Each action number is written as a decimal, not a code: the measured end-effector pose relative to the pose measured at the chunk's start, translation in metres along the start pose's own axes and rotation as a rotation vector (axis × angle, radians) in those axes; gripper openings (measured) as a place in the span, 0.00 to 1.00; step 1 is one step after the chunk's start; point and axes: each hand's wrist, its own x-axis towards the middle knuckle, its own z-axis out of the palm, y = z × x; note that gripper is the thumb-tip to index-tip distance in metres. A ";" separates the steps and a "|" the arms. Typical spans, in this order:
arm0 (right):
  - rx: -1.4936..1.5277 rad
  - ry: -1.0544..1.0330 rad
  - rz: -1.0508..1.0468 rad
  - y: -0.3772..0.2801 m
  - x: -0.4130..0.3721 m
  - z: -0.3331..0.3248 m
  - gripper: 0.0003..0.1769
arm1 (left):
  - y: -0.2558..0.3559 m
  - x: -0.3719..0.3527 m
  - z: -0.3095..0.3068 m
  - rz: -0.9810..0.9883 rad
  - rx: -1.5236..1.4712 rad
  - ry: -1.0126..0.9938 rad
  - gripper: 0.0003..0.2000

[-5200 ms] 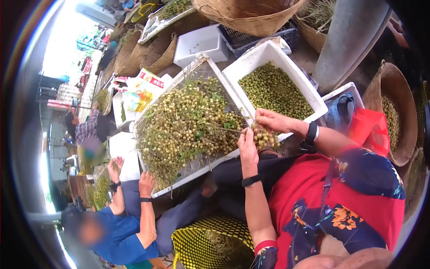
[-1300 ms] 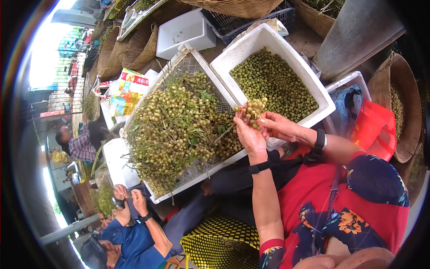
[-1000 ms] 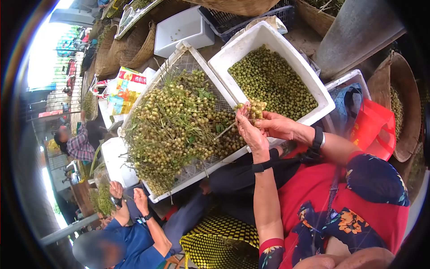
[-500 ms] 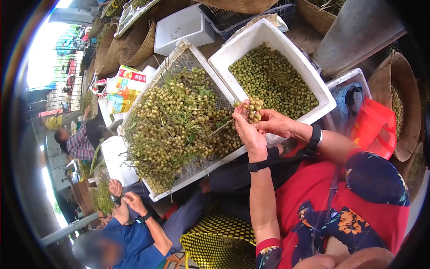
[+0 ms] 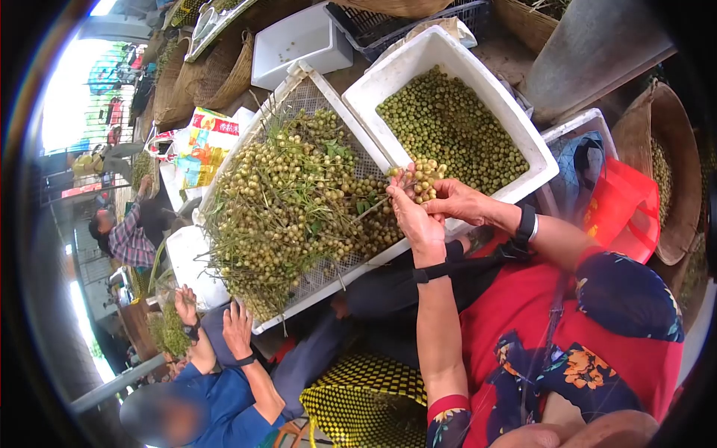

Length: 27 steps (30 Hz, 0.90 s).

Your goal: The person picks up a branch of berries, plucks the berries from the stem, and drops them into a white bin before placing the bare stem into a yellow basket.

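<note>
My left hand (image 5: 418,228) is closed round a cluster of small round yellow-green fruits (image 5: 423,175) on a stem. My right hand (image 5: 461,202) pinches at the same cluster from the right side; its fingertips are partly hidden. Both hands hover at the near corner between two containers. To the left, a white-rimmed mesh tray (image 5: 340,103) carries a heap of stemmed fruit bunches (image 5: 287,194) with twigs and leaves. Beyond my right hand, a white foam box (image 5: 539,173) holds loose green fruits (image 5: 452,127).
A co-worker in blue (image 5: 231,399) sits at the lower left, by a yellow-black woven basket (image 5: 362,396). Near my right arm are a red bag (image 5: 624,205) and a tall wicker basket (image 5: 676,119). Another white foam box (image 5: 299,45) stands behind the tray.
My hands stay nearly in place, still at the fruit cluster, with more of its fruits showing. The co-worker's hands have moved apart and lifted. The view has shifted slightly.
</note>
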 end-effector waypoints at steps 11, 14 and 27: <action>0.360 0.027 -0.129 0.016 -0.005 -0.012 0.07 | -0.014 0.024 -0.010 -0.109 -0.301 -0.026 0.22; 0.321 -0.004 -0.167 0.020 -0.005 -0.017 0.06 | -0.011 0.026 -0.004 -0.164 -0.331 0.030 0.21; -0.120 0.069 -0.129 -0.003 -0.012 -0.014 0.09 | -0.016 0.024 -0.006 -0.074 -0.250 -0.021 0.23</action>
